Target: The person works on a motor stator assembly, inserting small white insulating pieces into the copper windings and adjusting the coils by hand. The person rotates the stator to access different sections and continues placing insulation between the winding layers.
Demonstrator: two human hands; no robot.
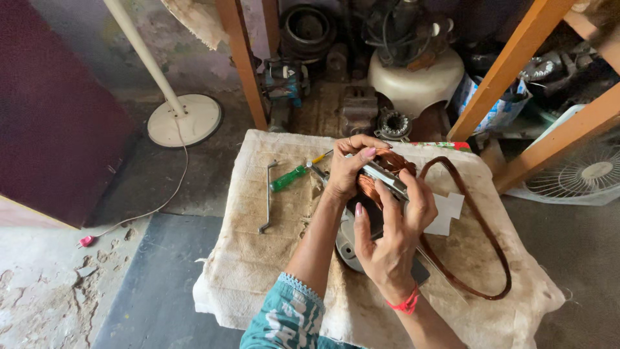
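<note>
The right hand (394, 236) is pinching a slim metal tool (385, 177) between thumb and fingertips, laying it across the copper winding (381, 173). The left hand (349, 167) is curling over that winding, fingers pressed around its far edge. The winding is sitting on a grey metal housing (349, 249), in the middle of a worn cloth pad (258, 258). Left of the winding, a green-handled screwdriver (289, 178) and a bent metal rod (267, 197) are lying on the pad. Right of it, a brown looped band (491, 242) is trailing over white paper pieces (449, 213).
</note>
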